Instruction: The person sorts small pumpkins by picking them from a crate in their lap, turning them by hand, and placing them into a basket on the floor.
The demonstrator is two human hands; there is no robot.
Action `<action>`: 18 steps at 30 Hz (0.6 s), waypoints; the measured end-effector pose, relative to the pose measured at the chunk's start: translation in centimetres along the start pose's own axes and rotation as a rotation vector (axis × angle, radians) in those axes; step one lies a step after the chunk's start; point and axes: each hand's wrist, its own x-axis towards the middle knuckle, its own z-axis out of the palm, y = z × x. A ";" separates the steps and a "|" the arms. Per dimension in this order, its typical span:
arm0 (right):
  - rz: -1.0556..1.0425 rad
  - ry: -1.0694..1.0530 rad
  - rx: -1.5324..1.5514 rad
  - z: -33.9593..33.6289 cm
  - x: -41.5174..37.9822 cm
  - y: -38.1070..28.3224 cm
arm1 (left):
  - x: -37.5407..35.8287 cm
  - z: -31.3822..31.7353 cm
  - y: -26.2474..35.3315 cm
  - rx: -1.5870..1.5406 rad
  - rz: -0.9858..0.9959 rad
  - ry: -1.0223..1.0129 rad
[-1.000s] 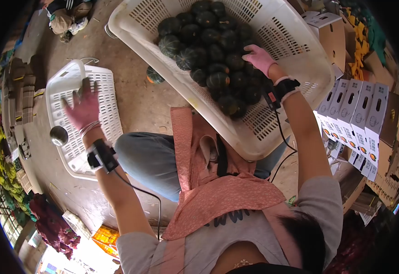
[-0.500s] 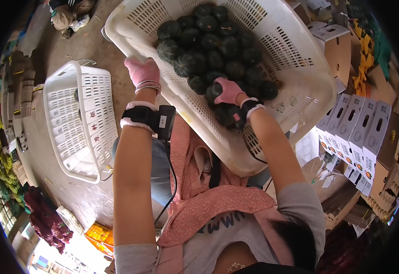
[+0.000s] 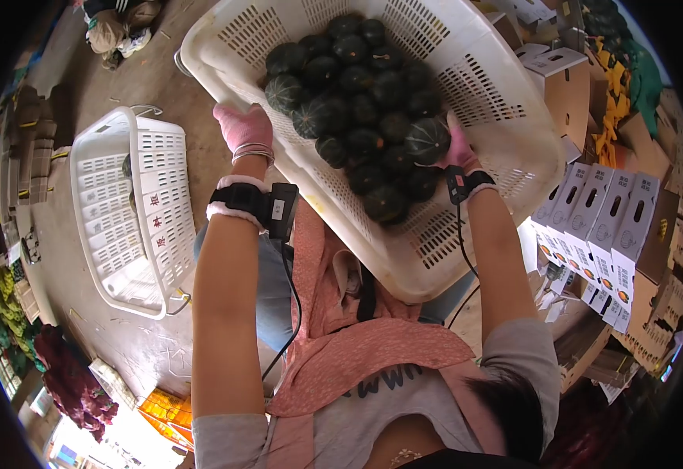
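A large white plastic basket (image 3: 505, 168) sits tilted before me, with a heap of small dark green pumpkins (image 3: 354, 80) in it. My left hand (image 3: 244, 129), in a pink glove, is closed on the basket's left rim. Inside the basket, my right hand (image 3: 458, 147), also in a pink glove, holds a dark green pumpkin (image 3: 427, 142) with pale stripes from its right side. Most of the right fingers are hidden behind that pumpkin.
On the floor to the left stands a second white basket (image 3: 157, 191) with a few dark round things inside. Printed cartons (image 3: 599, 211) and an open brown box (image 3: 568, 90) are at the right. Part of another person (image 3: 118, 27) shows at the top left.
My right hand has moved right and turned, from the lower middle of the heap to its right side, with a striped pumpkin in it. My left hand stays on the rim.
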 end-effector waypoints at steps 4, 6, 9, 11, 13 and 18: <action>-0.061 0.080 -0.045 1.6 -0.9 -0.2 | -0.2 0.1 0.2 0.008 0.054 0.039; -0.103 0.092 -0.068 2.7 -2.3 -0.1 | -0.5 -0.2 0.5 0.000 0.012 0.002; -0.176 -0.110 -0.017 2.0 -1.4 0.7 | -0.4 0.4 -0.6 0.033 0.156 0.072; -0.228 -0.193 -0.174 3.3 -1.9 0.7 | -1.1 0.1 0.2 -0.013 0.109 0.041; -0.213 -0.109 -0.244 6.2 -2.5 0.9 | -1.0 0.4 0.1 -0.013 0.084 0.043; -0.926 -0.278 -1.780 13.4 -7.6 2.0 | -1.1 0.2 0.6 -0.054 0.016 0.004</action>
